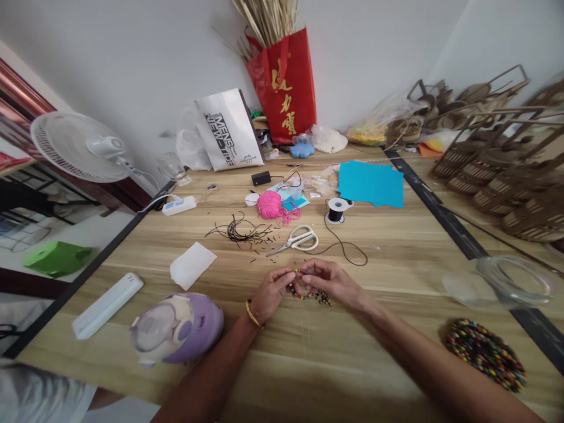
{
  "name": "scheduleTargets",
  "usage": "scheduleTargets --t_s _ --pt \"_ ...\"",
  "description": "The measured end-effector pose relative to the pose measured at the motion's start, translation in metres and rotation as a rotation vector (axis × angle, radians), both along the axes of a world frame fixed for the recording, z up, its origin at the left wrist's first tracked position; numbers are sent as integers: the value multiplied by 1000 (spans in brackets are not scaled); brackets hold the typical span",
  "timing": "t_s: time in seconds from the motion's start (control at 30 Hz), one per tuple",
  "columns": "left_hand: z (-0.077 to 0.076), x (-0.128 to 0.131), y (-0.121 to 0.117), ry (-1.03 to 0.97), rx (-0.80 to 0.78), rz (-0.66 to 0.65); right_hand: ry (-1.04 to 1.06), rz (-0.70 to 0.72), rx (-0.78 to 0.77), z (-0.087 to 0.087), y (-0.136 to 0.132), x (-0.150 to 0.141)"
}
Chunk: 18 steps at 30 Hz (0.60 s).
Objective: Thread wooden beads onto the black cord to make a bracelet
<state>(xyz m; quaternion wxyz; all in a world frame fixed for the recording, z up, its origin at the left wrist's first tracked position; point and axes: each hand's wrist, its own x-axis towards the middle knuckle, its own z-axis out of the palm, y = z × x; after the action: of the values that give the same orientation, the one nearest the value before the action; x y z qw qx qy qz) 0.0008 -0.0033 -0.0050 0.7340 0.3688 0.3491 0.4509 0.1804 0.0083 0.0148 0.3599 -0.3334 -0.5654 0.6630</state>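
Observation:
A small string of multicoloured beads point(304, 292) is held between my two hands, just above the wooden table. My left hand point(274, 292), with a yellow bracelet at the wrist, pinches one side of it between thumb and fingers. On the other side, my right hand point(330, 281) grips the string with curled fingers, which cover part of it. Dark beads dangle below the right fingers. Beyond my hands lie white-handled scissors point(299, 239), a bundle of black cords point(240, 230) with cut bits, and a spool of black cord point(337, 211).
At the left stand a purple bottle point(200, 329), a white power strip point(108, 305) and a piece of white paper point(192, 265). Pink yarn point(269, 204) and blue sheets point(370, 183) lie farther back. A heap of bead strings point(484, 355) rests at the right, near woven baskets point(497, 170).

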Motion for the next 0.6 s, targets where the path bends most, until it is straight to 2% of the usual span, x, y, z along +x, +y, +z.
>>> scheduleTargets --t_s 0.2,0.3,0.4,0.6 --pt "3 3 0 22 77 -42 -41 -103 69 8 -3 -3" --pt "4 4 1 -4 90 -57 1 -152 4 10 -2 -2" --pt "2 3 2 -8 37 -3 7 -192 -55 9 -1 0" --pt "0 -1 1 47 10 25 -30 -108 -60 8 0 0"
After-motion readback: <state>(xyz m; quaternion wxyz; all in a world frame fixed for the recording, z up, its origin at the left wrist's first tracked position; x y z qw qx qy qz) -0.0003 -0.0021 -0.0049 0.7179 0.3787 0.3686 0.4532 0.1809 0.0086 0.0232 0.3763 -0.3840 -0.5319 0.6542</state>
